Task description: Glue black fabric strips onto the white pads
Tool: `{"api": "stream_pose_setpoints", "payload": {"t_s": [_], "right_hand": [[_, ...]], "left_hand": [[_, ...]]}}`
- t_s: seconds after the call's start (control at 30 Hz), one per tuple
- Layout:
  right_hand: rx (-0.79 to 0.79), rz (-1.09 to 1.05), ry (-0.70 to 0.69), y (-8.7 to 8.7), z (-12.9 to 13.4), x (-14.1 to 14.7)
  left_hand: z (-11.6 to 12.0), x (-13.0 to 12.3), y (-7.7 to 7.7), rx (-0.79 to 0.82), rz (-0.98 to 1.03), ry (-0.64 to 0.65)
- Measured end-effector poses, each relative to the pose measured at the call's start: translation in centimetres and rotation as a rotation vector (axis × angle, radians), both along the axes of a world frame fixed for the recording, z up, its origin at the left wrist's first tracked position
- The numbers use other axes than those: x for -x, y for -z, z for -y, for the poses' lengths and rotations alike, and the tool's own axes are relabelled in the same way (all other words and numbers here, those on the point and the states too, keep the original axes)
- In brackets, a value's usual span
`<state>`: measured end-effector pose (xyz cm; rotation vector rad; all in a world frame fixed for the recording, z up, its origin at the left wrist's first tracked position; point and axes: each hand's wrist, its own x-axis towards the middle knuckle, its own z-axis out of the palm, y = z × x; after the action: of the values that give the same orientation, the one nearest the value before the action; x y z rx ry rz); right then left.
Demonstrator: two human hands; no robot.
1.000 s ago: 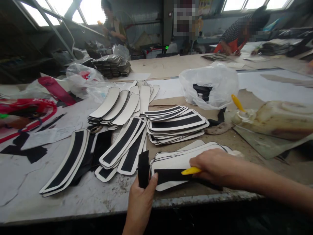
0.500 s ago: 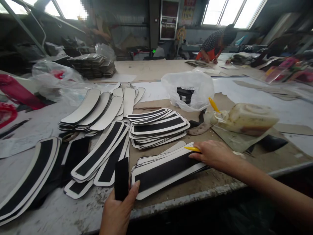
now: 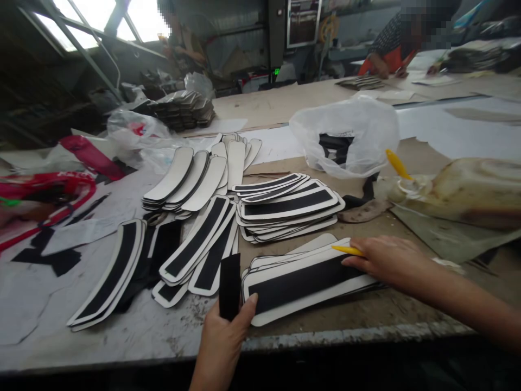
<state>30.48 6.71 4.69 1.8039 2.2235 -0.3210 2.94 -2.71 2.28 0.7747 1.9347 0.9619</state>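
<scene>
My left hand (image 3: 228, 331) grips a black strip (image 3: 230, 285) that stands upright, its thumb at the left end of the front pale piece. That pale piece, with a black band (image 3: 301, 281) along it, lies on top of a small stack near the table's edge. My right hand (image 3: 378, 256) is closed round a yellow tool (image 3: 347, 250) and rests at the stack's right end. Behind lies a pile of pale pieces with black bands (image 3: 291, 206). More banded pieces (image 3: 195, 241) fan out to the left, and a curved pair (image 3: 112, 277) lies further left.
Plain pale pieces (image 3: 173, 176) are stacked behind. A white plastic bag (image 3: 345, 130) stands at the back. On the right lies a cloudy container (image 3: 476, 187) with a yellow handle (image 3: 399, 164). Red bags (image 3: 81, 193) lie left. A person (image 3: 391, 54) leans over the far table.
The view has shifted left, so things appear further right. Both hands keep nearly the same places relative to the stack, still with the black strip and the yellow tool.
</scene>
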Motion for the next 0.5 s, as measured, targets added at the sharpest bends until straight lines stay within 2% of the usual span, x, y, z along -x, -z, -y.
{"api": "stream_pose_setpoints", "payload": {"t_s": [0.17,0.33,0.5], "right_hand": [[0.001,0.019,-0.011,0.3,0.0,-0.3],[0.02,0.011,-0.006,-1.1,0.0,0.0],[-0.037,0.055,0.008,-2.4,0.5,0.6]], "left_hand": [[0.0,-0.3,0.0,-0.009,0.026,-0.005],[-0.2,-0.2,0.3,0.021,-0.033,-0.04],[-0.2,-0.1,0.6,0.03,-0.053,-0.012]]}}
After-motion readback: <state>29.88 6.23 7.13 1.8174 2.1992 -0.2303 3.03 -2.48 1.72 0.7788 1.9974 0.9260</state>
